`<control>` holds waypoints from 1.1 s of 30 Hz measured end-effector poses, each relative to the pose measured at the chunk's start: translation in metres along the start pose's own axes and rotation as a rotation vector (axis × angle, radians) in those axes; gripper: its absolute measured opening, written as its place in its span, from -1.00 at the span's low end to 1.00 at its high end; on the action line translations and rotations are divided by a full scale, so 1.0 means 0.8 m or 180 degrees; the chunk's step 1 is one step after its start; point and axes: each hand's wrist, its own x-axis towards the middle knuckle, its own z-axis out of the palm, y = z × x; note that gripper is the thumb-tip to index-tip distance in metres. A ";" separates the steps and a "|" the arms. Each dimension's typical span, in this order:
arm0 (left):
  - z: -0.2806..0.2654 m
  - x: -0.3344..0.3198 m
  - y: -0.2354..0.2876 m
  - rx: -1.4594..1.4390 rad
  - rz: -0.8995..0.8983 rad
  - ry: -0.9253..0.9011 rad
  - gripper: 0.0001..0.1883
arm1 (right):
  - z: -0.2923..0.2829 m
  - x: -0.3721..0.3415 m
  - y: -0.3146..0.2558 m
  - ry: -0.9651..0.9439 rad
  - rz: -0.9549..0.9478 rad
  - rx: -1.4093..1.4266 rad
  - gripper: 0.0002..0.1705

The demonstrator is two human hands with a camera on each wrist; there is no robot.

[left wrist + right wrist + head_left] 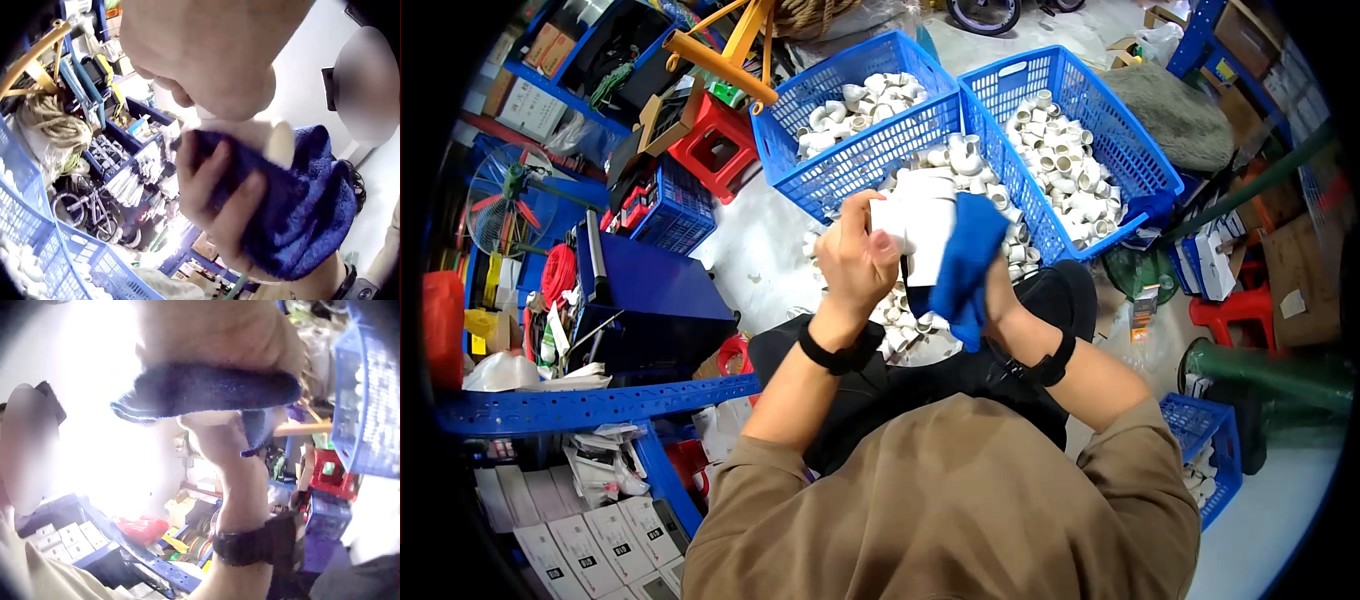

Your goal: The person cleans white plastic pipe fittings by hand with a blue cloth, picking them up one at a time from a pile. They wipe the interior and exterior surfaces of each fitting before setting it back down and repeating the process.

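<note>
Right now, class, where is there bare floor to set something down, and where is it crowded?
Head view: bare floor shows between the red stool, the left crate and the dark blue box. Another pale patch borders the small blue basket, lower right. Crowded: white fittings lie heaped between the left crate, the right crate and the person's legs.

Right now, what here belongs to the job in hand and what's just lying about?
Likely the job: white fitting in left hand, blue cloth in right hand, other white fittings, blue crates.

Seemingly lying about: red stool, fan, rope coil.
</note>
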 end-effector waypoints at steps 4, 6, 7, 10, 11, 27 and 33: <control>-0.004 0.001 0.002 0.0643 0.0259 -0.0414 -0.58 | -0.003 0.003 -0.018 -0.0213 -0.1014 -0.3290 -0.18; 0.005 -0.008 -0.012 0.0128 0.0203 -0.0571 -0.54 | -0.005 0.004 -0.018 -0.0189 -0.0982 -0.2652 -0.23; 0.009 -0.010 -0.015 0.0135 0.0252 -0.0574 -0.53 | -0.014 0.012 -0.005 -0.0159 -0.1119 -0.2605 -0.24; 0.029 -0.019 -0.025 -0.0348 -0.0161 -0.0553 -0.42 | -0.038 0.024 0.007 0.0111 -0.0678 -0.2401 -0.27; 0.038 -0.024 -0.028 -0.0440 -0.0338 -0.0606 -0.40 | -0.051 0.030 0.014 0.0240 -0.0531 -0.2147 -0.27; 0.261 0.069 0.019 -0.2319 -0.3384 -0.2391 -0.14 | -0.141 -0.010 -0.015 0.0813 -0.0454 0.1644 -0.30; 0.186 0.020 -0.057 -0.2558 -0.3705 -0.1768 -0.45 | -0.175 -0.052 -0.084 0.0025 -0.1213 0.1523 -0.10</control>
